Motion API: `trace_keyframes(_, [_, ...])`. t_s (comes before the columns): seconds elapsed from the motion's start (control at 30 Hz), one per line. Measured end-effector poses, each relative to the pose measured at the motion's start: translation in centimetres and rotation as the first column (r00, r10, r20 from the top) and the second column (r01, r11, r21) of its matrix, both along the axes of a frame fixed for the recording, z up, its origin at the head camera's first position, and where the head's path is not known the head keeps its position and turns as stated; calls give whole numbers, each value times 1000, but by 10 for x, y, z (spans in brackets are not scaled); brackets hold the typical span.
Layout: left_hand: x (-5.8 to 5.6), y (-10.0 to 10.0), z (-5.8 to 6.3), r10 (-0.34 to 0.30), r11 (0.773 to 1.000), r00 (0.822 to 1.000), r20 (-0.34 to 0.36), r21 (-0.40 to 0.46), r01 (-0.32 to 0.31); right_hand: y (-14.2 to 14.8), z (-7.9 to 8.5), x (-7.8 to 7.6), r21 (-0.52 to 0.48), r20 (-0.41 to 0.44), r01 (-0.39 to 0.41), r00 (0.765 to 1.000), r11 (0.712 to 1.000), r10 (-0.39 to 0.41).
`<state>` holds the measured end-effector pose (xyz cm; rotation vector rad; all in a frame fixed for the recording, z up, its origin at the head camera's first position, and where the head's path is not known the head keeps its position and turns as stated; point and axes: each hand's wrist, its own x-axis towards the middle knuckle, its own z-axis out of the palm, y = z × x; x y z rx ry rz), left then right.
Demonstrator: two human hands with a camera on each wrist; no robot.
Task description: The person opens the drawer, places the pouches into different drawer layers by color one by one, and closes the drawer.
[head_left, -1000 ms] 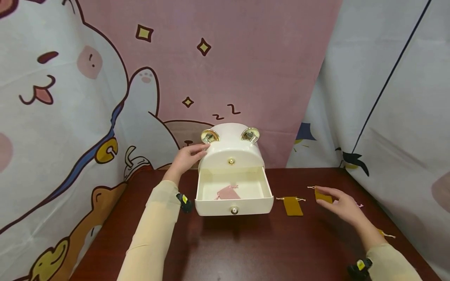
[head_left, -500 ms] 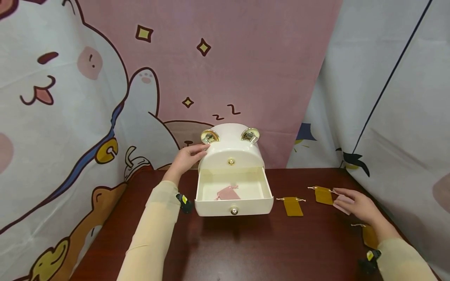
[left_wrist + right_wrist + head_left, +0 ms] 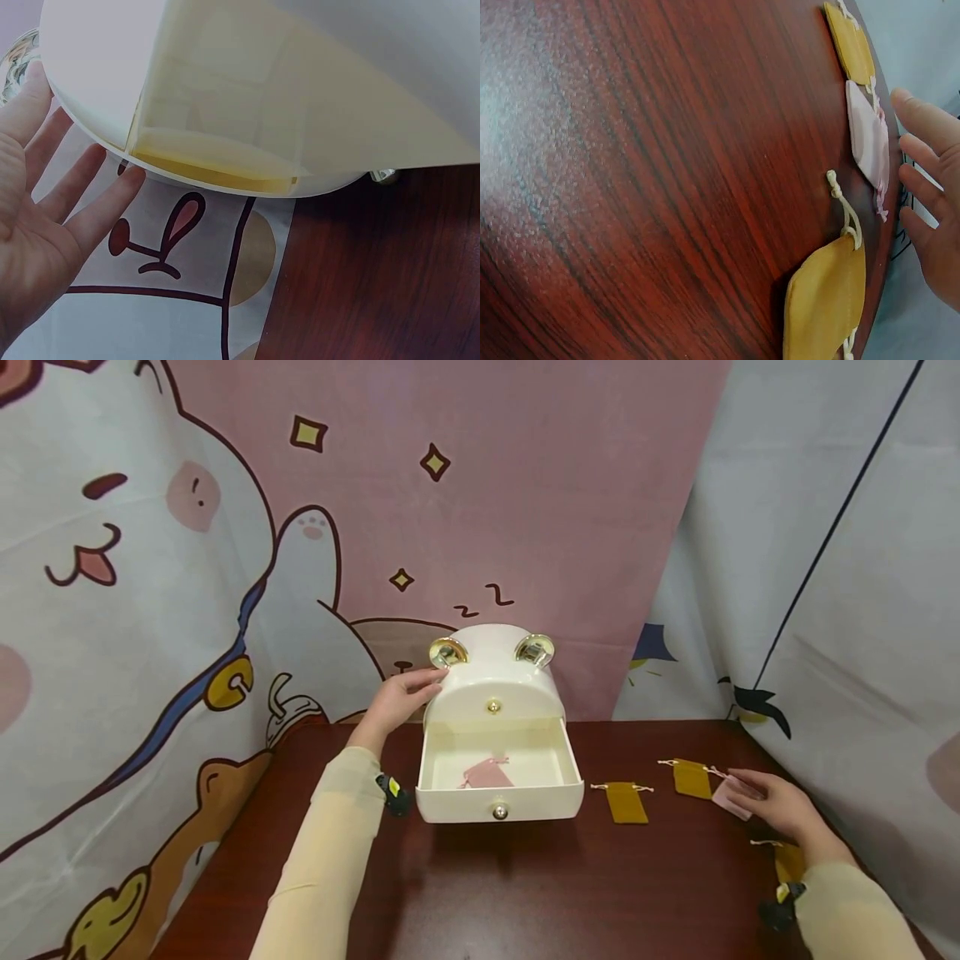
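Note:
A white storage box with two gold-rimmed round ears stands at the back of the table, its lower drawer pulled out. Inside lies a pink drawstring pouch. My left hand rests its fingertips against the box's left side, below the ear; the left wrist view shows those fingers spread along the edge. At the right, my right hand hovers beside a pale pink drawstring pouch on the table. Its fingers are extended and hold nothing in the right wrist view.
Mustard drawstring pouches lie right of the drawer: one close by, one farther back, and one partly hidden by the right forearm. A printed cloth hangs behind the dark wooden table, with another along its right edge.
My right hand has moved right from over the back mustard pouch to the pale pink one, uncovering the mustard pouch and part of another nearer me. The left hand has stayed put.

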<state>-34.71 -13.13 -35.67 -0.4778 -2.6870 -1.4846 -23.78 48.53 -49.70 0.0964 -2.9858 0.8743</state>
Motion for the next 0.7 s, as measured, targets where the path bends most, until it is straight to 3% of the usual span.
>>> trace_keyframes(0.23, [0, 1, 1, -7, 1000, 1000, -7, -2, 6, 8, -9, -1, 15, 20, 41, 999, 999, -41])
trace_keyframes(0.43, [-1, 0, 0, -11, 1000, 1000, -13, -8, 11, 7, -17, 3, -20, 90, 110, 990, 994, -108])
trace_keyframes(0.7, [-2, 0, -1, -5, 1000, 1000, -7, 1, 5, 5, -26, 7, 6, 12, 130, 991, 992, -130])
